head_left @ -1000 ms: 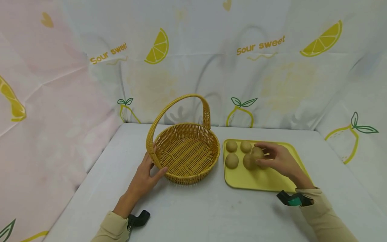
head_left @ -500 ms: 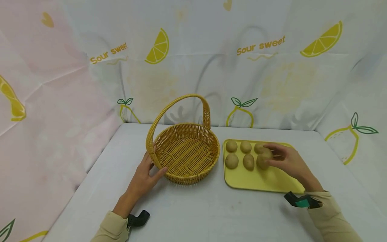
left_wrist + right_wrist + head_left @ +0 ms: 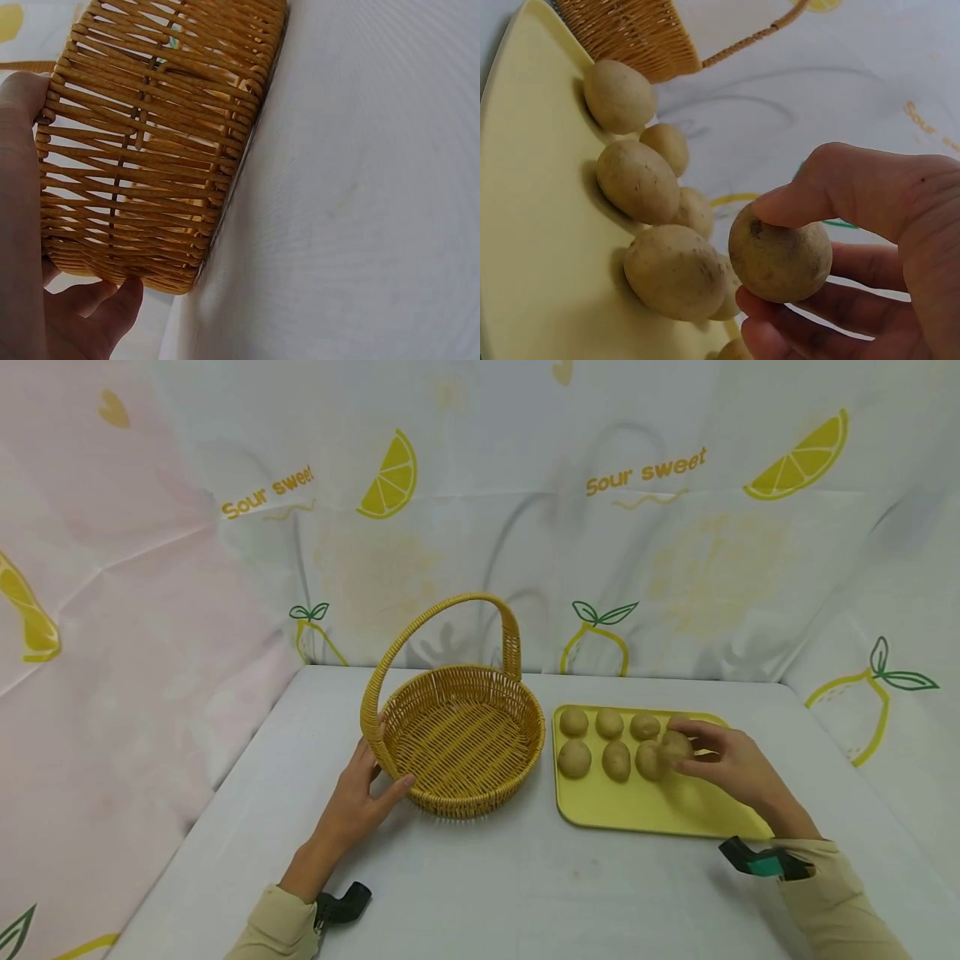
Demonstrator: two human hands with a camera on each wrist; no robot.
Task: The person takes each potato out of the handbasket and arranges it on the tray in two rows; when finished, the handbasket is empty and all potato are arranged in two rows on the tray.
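My left hand holds the round wicker basket at its left side, close to where the arched handle starts. In the left wrist view its thumb lies on the rim of the woven wall, with fingertips against the other side. Nothing lies inside the basket. Over the yellow tray, my right hand pinches a potato between thumb and fingers. Left of that hand, several other potatoes sit on the tray in two rows. Part of the back row is hidden behind the held potato and the fingers.
The tray stands just right of the basket on a white-covered table. A lemon-printed cloth rises behind the table and along both sides. A small black device is strapped at the right wrist.
My right hand has moved right over the tray with the potato, uncovering more potatoes in both rows. My left hand and the basket have stayed in place.
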